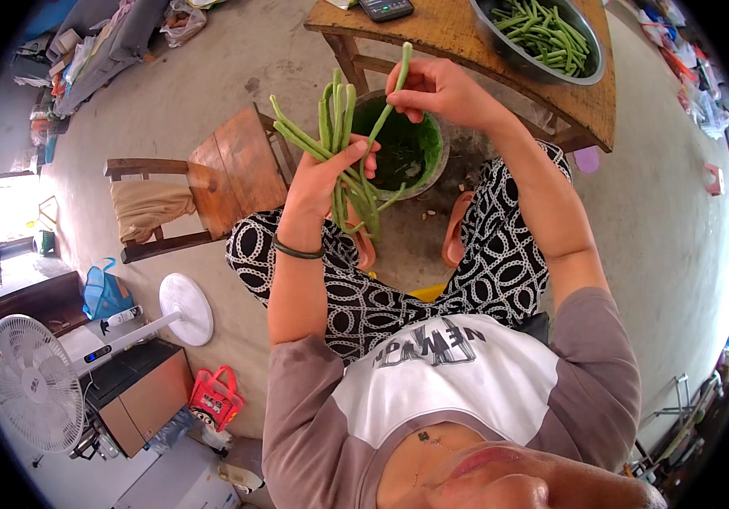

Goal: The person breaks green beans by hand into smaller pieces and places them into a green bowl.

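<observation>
My left hand is closed round a bunch of long green beans, their upper ends fanned out and their lower ends hanging near my knee. My right hand pinches a single long bean between thumb and fingers near its upper end; its lower part reaches down to my left hand. Below and behind both hands stands a round bucket with a green inside and dark contents. A metal bowl of cut green bean pieces rests on the wooden table beyond my right hand.
The wooden table also holds a phone. At the left is a wooden chair with a tan cloth on it. A white standing fan, a blue bag and a red bag are at lower left.
</observation>
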`<act>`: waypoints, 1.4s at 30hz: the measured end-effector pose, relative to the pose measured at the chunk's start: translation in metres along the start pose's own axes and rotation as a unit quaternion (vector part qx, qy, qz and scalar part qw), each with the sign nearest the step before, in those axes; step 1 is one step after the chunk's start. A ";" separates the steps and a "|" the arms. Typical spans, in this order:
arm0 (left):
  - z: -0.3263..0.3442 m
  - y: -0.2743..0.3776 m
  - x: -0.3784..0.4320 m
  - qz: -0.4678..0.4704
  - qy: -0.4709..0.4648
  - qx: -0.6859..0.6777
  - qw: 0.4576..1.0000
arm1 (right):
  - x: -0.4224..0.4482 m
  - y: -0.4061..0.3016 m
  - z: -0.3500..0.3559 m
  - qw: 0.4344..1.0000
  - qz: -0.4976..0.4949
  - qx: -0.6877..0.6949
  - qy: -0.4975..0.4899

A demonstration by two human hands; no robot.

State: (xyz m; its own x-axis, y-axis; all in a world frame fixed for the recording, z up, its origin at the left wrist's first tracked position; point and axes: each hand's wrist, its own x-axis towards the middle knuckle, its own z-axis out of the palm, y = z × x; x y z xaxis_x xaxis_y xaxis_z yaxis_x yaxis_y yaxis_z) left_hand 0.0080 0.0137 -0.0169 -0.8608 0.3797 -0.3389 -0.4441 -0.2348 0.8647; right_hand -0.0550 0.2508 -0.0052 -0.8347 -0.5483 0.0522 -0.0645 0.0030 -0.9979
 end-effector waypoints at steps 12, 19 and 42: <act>0.002 0.008 -0.004 -0.006 0.041 -0.035 0.999 | 0.009 0.016 0.023 0.858 -0.191 -0.415 0.235; 0.001 0.015 -0.011 0.003 0.054 -0.024 0.998 | 0.009 0.026 -0.002 0.968 -0.017 -0.145 0.205; 0.005 0.009 -0.006 0.000 0.024 -0.036 0.999 | 0.008 0.019 0.012 0.930 -0.142 -0.287 0.180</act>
State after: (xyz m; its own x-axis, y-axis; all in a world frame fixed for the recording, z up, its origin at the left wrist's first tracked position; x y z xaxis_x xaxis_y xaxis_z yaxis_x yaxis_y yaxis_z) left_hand 0.0108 0.0140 -0.0049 -0.8705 0.3372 -0.3584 -0.4600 -0.2987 0.8362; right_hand -0.0565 0.2360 -0.0239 -0.8620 -0.2804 0.4223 -0.5051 0.4040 -0.7627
